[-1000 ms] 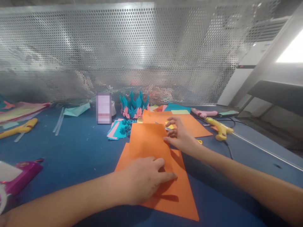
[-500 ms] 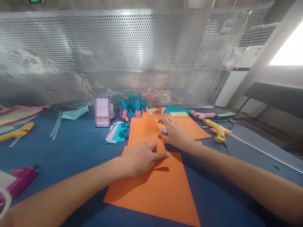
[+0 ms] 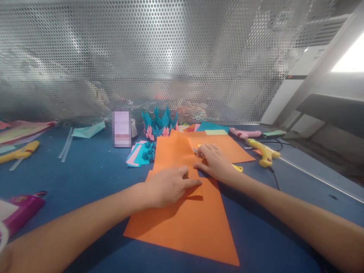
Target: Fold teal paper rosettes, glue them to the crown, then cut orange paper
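An orange paper (image 3: 169, 153) is in the middle of the frame, partly on another orange sheet (image 3: 196, 231) on the blue desk (image 3: 85, 182). The left hand (image 3: 170, 185) rests on the paper, one finger out straight; I can't tell if its other fingers pinch it. The right hand (image 3: 213, 161) curls half open by its right edge. Left of the middle, the phone (image 3: 122, 129) is too blurry to read.

Perforated metal screen (image 3: 167, 49), twelve o'clock, glinting. Two o'clock: tall white cabinet (image 3: 286, 96), glaring white panel (image 3: 354, 58). Three o'clock: dark-grey furniture (image 3: 332, 108).
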Action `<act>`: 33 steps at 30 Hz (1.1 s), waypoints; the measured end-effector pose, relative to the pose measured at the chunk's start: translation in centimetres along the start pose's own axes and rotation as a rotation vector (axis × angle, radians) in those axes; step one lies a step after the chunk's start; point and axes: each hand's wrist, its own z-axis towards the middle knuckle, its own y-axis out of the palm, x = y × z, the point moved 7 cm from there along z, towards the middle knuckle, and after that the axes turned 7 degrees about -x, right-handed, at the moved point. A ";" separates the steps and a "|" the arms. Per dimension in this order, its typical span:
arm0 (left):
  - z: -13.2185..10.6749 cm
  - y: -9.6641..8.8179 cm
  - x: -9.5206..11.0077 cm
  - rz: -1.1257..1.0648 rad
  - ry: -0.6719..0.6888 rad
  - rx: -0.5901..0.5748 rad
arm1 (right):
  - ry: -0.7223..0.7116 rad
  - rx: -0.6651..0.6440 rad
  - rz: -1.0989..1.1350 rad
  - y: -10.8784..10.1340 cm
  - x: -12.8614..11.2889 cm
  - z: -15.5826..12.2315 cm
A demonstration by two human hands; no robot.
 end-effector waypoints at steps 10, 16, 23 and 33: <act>-1.3 -1.2 1.5 -0.100 0.129 -0.129 | 0.017 -0.042 -0.031 0.5 0.5 0.1; -0.6 -0.7 0.4 -0.136 -0.003 0.003 | -0.005 -0.078 -0.093 0.3 -0.1 0.1; 0.4 -0.3 -0.4 -0.165 -0.073 0.086 | -0.006 -0.118 -0.164 -0.2 -1.1 0.1; 1.4 -2.1 -2.3 -0.150 0.045 0.091 | -0.022 -0.201 -0.211 -0.2 -1.0 0.1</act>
